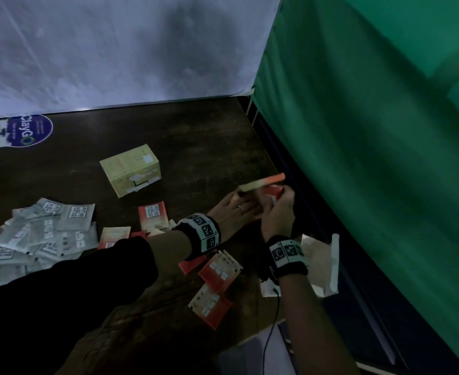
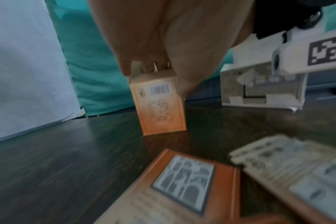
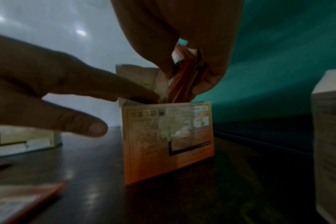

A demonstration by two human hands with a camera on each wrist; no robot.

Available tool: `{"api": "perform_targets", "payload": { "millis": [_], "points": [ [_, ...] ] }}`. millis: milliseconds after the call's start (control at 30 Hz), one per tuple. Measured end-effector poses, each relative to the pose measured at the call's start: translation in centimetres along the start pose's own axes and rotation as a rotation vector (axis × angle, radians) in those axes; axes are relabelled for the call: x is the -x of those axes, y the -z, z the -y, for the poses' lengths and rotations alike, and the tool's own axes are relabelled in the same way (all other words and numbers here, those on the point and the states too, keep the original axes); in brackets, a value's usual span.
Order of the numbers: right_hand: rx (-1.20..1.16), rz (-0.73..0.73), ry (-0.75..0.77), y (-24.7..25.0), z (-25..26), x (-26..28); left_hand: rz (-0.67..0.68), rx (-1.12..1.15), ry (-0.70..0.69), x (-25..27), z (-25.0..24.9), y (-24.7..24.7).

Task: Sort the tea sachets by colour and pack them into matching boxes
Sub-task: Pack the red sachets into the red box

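An orange tea box point(image 1: 263, 183) stands upright with its top open near the table's right edge. My left hand point(image 1: 238, 198) steadies it from the top, thumb down its side and fingers at the opening, as the left wrist view shows on the orange box point(image 2: 160, 106). My right hand point(image 1: 279, 200) pinches a small bunch of orange sachets point(image 3: 184, 78) and holds them in the box's mouth point(image 3: 167, 139). Loose orange sachets point(image 1: 217, 269) lie near my wrists, another orange sachet point(image 1: 152, 215) further left.
A yellow box point(image 1: 131, 169) sits mid-table. A heap of silver sachets point(image 1: 41, 239) covers the left. A white box point(image 1: 320, 263) stands at the right edge by a green curtain point(image 1: 371, 158). A white wall sheet point(image 1: 114, 50) backs the table.
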State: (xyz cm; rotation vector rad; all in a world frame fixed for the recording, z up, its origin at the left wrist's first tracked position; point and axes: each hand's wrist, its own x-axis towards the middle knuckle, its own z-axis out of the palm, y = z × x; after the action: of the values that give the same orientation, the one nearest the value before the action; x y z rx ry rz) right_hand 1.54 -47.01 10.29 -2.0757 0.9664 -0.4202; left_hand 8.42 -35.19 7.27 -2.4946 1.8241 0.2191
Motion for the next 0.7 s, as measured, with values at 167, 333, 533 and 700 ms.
{"api": "perform_targets", "payload": {
  "millis": [167, 333, 533, 700],
  "points": [
    [0.413, 0.181, 0.099, -1.9, -1.2, -1.5, -0.037, 0.070, -0.025, -0.6, 0.3, -0.7],
    [0.382, 0.300, 0.000, -2.1, -1.2, -3.1, -0.182, 0.280, 0.050, -0.7, 1.1, -1.6],
    [0.415, 0.337, 0.087, -2.1, -1.4, -2.1, -0.296, 0.434, 0.058, 1.2, 1.7, -2.1],
    [0.313, 0.048, 0.223, -0.8, -1.8, -0.1, -0.259, 0.439, 0.176, 5.6, 1.8, -1.6]
  ]
}}
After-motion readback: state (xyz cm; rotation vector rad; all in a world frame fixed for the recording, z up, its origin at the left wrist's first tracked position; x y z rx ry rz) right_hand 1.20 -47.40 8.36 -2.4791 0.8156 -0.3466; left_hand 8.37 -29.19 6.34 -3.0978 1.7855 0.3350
